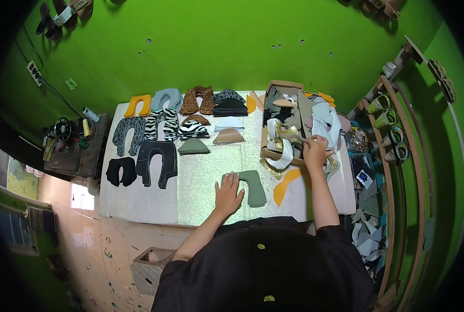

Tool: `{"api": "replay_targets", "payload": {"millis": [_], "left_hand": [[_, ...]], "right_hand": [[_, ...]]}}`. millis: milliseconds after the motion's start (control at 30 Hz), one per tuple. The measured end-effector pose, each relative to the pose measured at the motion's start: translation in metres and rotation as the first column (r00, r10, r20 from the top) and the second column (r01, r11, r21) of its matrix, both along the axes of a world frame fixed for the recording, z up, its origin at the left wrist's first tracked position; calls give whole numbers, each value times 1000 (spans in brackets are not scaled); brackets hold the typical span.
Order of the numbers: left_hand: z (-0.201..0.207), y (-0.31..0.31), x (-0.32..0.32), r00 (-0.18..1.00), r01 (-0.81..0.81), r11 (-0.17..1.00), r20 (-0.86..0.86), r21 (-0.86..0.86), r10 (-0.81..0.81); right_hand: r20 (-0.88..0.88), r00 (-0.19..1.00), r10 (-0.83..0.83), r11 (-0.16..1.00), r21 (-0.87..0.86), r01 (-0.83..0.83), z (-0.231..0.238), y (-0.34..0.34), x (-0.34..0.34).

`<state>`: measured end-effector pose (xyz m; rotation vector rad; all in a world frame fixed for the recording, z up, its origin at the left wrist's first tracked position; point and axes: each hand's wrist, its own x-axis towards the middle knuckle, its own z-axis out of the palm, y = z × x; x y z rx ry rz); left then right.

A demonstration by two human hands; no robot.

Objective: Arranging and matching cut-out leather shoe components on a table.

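My left hand (228, 193) lies flat with its fingers spread on a green U-shaped cut piece (254, 188), covering one leg of it, near the front of the table. My right hand (317, 150) is at the front right corner of a cardboard box (285, 85) heaped with cut scraps. Its fingers are bent together over the scraps; what they grip is hidden. White and gold curved scraps (280, 159) spill over the box's front edge beside that hand. An orange curved piece (285, 187) lies between my two hands.
Stacks of U-shaped pieces, including black ones (147, 156) and zebra-striped ones (162, 124), fill the table's left side. Half-round stacks (229, 136) sit mid-table. At left stands a sewing machine (63, 130); at right, a wooden rack (390, 156) with sandals. A wooden box (147, 270) is on the floor.
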<state>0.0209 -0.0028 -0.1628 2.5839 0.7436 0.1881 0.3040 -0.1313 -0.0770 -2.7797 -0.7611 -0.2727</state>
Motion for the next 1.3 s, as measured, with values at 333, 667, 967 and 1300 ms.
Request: {"api": "replay_targets", "payload": {"millis": [333, 667, 967, 1300], "left_hand": [[19, 30, -4, 964, 19, 832, 232, -555, 132], [154, 20, 2, 711, -129, 953, 696, 273, -103], [145, 19, -7, 806, 184, 971, 589, -155, -59], [141, 18, -20, 722, 31, 627, 451, -779, 524]], "right_hand": [[104, 938, 330, 568, 772, -286, 94, 16, -35], [-133, 438, 889, 440, 512, -738, 101, 30, -130], [-482, 206, 852, 516, 839, -170, 81, 18, -141], [-622, 279, 732, 681, 687, -255, 34, 2, -135]]}}
